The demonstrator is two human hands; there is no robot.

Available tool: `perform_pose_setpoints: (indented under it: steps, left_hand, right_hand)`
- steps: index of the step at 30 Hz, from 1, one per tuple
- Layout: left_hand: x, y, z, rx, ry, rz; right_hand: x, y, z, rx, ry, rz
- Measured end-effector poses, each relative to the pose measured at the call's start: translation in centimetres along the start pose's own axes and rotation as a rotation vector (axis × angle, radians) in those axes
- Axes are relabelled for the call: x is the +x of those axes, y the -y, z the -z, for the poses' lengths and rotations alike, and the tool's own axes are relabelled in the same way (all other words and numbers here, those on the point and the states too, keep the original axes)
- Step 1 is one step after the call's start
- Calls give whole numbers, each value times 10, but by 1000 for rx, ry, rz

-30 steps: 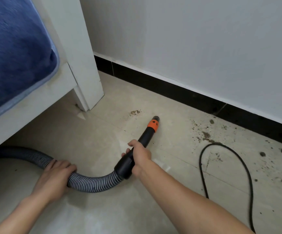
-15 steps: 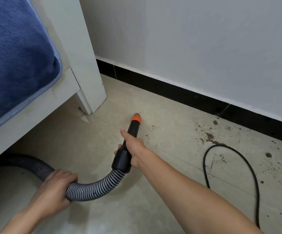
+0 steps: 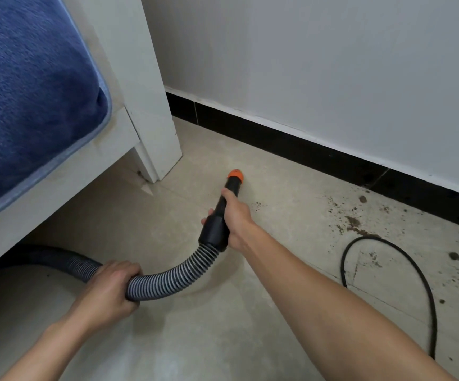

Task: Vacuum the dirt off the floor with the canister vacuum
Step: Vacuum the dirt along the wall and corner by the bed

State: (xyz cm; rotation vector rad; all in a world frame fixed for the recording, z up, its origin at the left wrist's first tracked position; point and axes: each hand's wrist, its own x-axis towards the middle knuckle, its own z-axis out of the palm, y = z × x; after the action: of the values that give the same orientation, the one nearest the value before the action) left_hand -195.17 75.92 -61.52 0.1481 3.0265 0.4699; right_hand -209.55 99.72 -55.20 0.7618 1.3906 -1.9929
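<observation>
My right hand [image 3: 235,215] grips the black vacuum nozzle [image 3: 222,213], whose orange tip [image 3: 235,175] points down at the beige tile floor near the bed leg. A grey ribbed hose [image 3: 173,276] curves back from the nozzle, and my left hand [image 3: 110,287] grips it lower left. The hose runs on under the bed; the canister is out of view. A few dark specks [image 3: 255,206] lie just right of the nozzle. Scattered brown dirt [image 3: 354,224] covers the floor at the right along the wall.
A white bed frame leg [image 3: 156,138] stands just left of the nozzle tip, with a blue mattress [image 3: 30,92] above. A black power cord [image 3: 404,259] loops over the dirty floor at the right. A black skirting board [image 3: 305,152] runs along the white wall.
The nozzle has swung left and further out, from near the small dirt patch towards the bed leg. That patch is gone, only specks are left. Both hands kept their grips.
</observation>
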Motion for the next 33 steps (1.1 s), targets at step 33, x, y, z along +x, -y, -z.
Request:
perform_pose_setpoints:
  steps: [33]
  left_hand:
    - [-45, 30, 18, -40, 16, 531]
  right_hand:
    - [-20, -94, -49, 89, -180, 34]
